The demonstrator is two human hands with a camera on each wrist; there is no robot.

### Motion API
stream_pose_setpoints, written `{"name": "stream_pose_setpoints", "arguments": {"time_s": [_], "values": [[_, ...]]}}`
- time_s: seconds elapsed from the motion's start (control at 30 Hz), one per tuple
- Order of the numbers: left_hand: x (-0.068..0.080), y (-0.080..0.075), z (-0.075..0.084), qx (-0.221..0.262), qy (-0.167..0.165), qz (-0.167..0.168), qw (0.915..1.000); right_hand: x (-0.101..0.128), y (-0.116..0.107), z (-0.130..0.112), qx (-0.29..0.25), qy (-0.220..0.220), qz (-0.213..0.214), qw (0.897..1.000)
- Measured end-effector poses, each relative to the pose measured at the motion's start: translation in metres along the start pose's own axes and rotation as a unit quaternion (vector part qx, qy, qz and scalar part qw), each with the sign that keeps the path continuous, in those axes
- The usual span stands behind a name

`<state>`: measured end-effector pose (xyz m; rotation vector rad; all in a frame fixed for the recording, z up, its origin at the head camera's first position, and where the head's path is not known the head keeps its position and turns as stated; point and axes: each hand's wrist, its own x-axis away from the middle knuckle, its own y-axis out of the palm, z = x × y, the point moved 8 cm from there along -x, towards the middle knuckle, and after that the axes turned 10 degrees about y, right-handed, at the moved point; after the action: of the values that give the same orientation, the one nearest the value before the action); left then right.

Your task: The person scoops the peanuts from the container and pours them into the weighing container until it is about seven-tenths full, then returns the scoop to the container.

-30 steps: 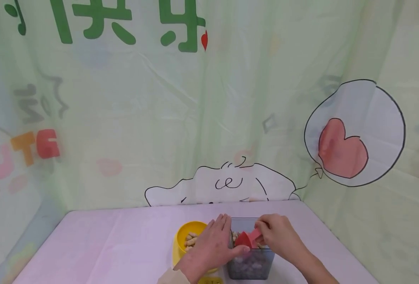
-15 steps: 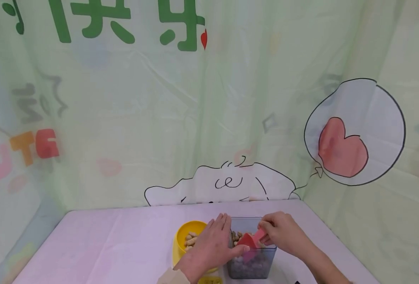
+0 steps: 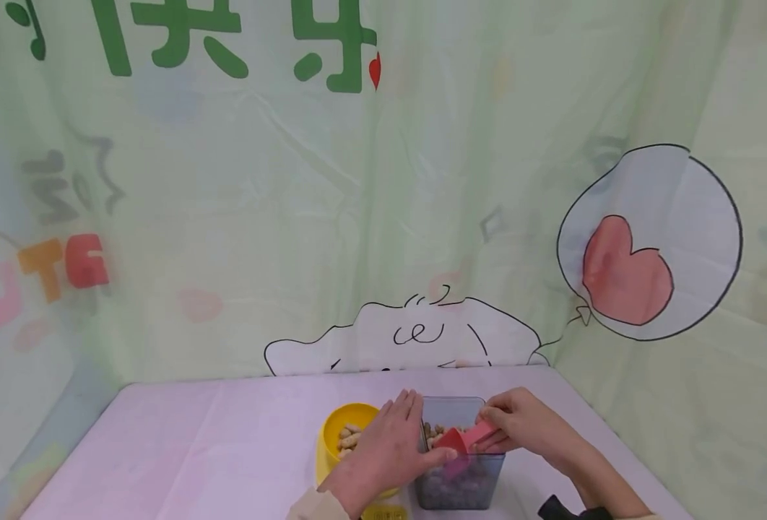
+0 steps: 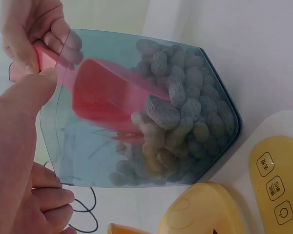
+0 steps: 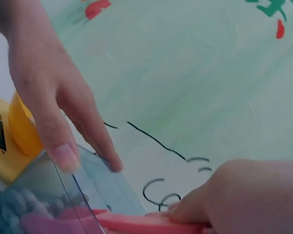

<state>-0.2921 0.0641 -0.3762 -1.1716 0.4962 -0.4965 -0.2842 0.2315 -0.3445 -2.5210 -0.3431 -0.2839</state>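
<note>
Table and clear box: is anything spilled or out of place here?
Nothing stands out. The peanuts stay inside the clear box and the yellow bowl; none lie on the table. The red scoop is in the box.

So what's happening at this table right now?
A person's right hand holds a red scoop by its handle, the bowl down inside a clear box of peanuts. The left hand steadies the box, thumb on its rim. A yellow bowl with some peanuts in it sits just to the left, on a yellow scale.
</note>
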Motion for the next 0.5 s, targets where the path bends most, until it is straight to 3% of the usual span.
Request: {"name": "stream_pose_setpoints", "arguments": {"time_s": [0.33, 0.5], "values": [[-0.0013, 0.0013, -0.0003, 0.003, -0.003, 0.002, 1.0000, -0.0030, 0.0047, -0.0023, 0.000, 0.019, 0.043, 0.999], [-0.0009, 0.0008, 0.0002, 0.002, 0.005, 0.001, 1.0000, 0.0038, 0.0101, -0.0112, 0.066, -0.049, 0.075, 0.994]]}}
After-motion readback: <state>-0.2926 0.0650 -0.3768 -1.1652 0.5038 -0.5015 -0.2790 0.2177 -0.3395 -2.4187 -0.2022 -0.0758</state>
